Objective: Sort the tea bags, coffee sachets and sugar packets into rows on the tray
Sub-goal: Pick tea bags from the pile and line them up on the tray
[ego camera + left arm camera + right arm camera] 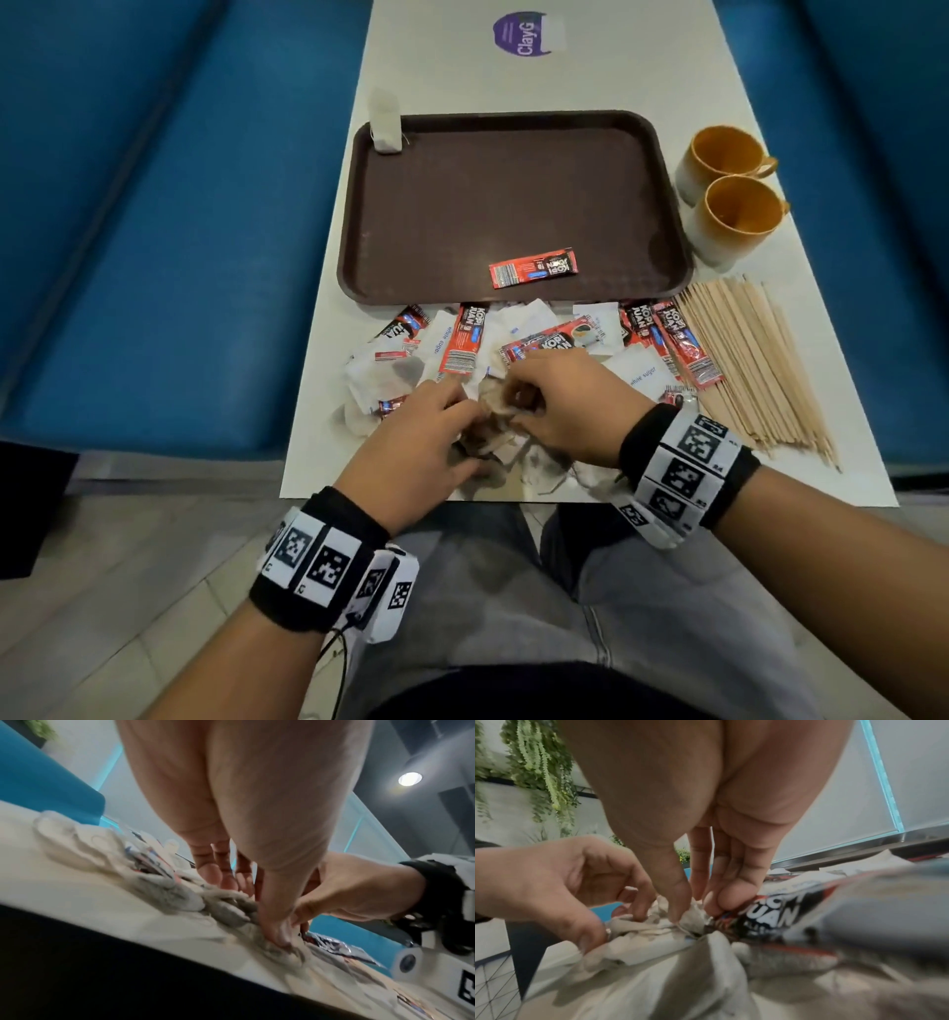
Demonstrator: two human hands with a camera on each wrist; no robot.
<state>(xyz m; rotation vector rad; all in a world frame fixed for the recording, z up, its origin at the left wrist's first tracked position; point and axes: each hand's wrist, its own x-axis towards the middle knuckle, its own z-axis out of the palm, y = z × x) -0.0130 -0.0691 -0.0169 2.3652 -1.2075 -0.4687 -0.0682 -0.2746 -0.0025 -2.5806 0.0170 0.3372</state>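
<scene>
A brown tray [452, 205] lies mid-table. On it are one red coffee sachet [533, 268] near the front and one tea bag [385, 126] leaning on the far-left corner. In front of the tray lies a mixed pile of red coffee sachets [464, 336], white sugar packets [642, 377] and tangled tea bags [500, 437]. Both hands work in the tea bags at the table's near edge. My left hand [452, 416] pinches a crumpled tea bag [628, 935] between thumb and fingers. My right hand [518, 395] pinches tea bag paper [693, 915] close beside it; a coffee sachet [770, 914] lies just past its fingers.
Two orange mugs [726, 154] [739, 218] stand right of the tray. A fan of wooden stirrers [755, 360] lies at the front right. Blue benches [154, 205] flank the narrow white table [462, 77], whose near edge is under my wrists.
</scene>
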